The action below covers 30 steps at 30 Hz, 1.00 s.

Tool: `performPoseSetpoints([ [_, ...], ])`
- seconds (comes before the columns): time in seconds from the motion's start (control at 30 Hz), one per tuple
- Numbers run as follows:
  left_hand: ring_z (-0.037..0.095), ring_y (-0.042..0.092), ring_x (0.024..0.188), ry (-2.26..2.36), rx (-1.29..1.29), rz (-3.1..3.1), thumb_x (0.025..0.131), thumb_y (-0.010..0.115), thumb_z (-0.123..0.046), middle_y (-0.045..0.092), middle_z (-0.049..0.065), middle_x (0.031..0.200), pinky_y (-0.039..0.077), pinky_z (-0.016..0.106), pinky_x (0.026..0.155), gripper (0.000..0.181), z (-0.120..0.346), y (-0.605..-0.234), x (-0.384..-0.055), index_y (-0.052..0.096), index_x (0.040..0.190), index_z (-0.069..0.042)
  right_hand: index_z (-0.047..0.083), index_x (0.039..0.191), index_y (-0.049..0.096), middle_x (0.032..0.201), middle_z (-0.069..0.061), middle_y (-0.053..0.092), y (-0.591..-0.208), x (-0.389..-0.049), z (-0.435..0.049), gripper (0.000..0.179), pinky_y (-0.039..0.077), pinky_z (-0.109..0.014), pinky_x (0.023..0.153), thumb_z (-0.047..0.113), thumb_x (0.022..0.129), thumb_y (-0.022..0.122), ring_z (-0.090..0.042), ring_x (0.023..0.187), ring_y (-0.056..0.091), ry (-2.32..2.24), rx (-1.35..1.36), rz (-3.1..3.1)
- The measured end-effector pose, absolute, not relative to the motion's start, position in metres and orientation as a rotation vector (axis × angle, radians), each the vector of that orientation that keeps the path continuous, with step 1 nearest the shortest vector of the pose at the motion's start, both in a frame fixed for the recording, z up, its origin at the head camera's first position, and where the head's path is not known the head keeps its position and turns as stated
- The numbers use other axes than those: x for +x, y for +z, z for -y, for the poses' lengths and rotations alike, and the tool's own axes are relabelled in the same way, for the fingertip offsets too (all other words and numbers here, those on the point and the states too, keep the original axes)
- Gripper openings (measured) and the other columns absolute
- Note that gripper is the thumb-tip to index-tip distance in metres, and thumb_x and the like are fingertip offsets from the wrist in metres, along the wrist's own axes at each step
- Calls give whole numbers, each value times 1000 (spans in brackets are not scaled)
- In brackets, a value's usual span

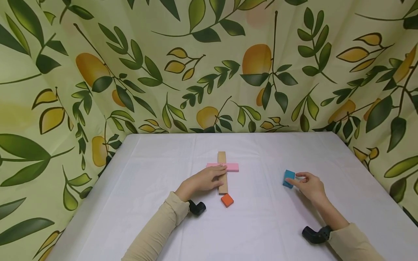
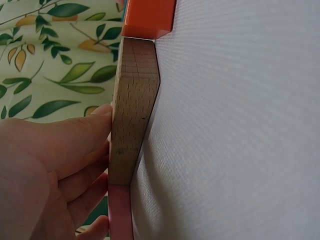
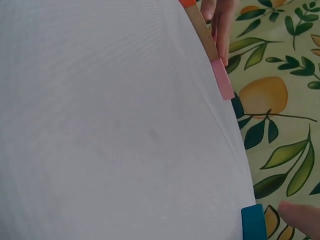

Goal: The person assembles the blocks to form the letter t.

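Note:
Wooden and pink blocks lie in a cross on the white table. My left hand (image 1: 205, 178) rests over the cross's middle and left side, hiding part of it. Its fingers touch the top of the near wooden block (image 2: 132, 110) and the pink block (image 2: 120, 210). An orange block (image 1: 227, 200) sits at the near end of the wooden arm, turned at an angle. Off to the right, my right hand (image 1: 309, 185) reaches around a blue block (image 1: 289, 174), thumb over it. In the right wrist view, a fingertip (image 3: 290, 210) stays slightly apart from that block.
The white-covered table (image 1: 163, 156) runs back to a hanging curtain (image 1: 143, 94) printed with leaves and fruit. Black wrist devices (image 1: 315, 235) stick out from both cuffs, close above the cloth.

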<state>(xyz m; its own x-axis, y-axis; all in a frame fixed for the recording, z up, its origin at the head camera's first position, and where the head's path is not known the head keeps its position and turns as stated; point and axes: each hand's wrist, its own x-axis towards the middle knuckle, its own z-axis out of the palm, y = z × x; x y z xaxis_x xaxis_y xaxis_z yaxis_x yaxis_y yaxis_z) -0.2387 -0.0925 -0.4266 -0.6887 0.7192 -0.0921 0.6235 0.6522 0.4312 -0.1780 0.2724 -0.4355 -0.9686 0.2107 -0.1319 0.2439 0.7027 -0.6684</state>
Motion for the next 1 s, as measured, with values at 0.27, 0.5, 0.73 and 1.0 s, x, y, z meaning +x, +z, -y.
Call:
performPoseSetpoints([
  [0.27, 23, 29, 149, 552, 1084, -2617, 97, 56, -22, 37, 7, 156, 29, 40, 122, 52, 93, -427, -239, 43, 145, -4, -7, 140, 38, 70, 5, 50, -433, -185, -285, 85, 35, -23, 55, 44, 82, 74, -7, 62, 42, -1150, 237, -2745],
  [0.5, 23, 28, 150, 545, 1076, -2625, 97, 56, -22, 37, 6, 157, 29, 40, 122, 52, 92, -425, -239, 43, 145, -6, -9, 143, 32, 71, 4, 47, -436, -189, -293, 88, 35, -23, 57, 30, 79, 79, -6, 63, 42, -1185, 51, -2666],
  [0.73, 22, 28, 150, 531, 1068, -2627, 97, 57, -24, 37, 5, 157, 29, 40, 122, 53, 92, -428, -240, 42, 145, -6, -8, 144, 31, 71, 4, 47, -438, -193, -300, 85, 34, -23, 59, 23, 81, 78, -4, 63, 41, -1189, -33, -2621],
  [1.0, 22, 28, 150, 520, 1065, -2629, 97, 57, -24, 36, 5, 157, 28, 40, 122, 53, 92, -429, -240, 42, 145, -7, -7, 142, 36, 73, 4, 46, -439, -192, -301, 77, 34, -22, 59, 22, 82, 76, -5, 65, 42, -1188, 14, -2637],
])
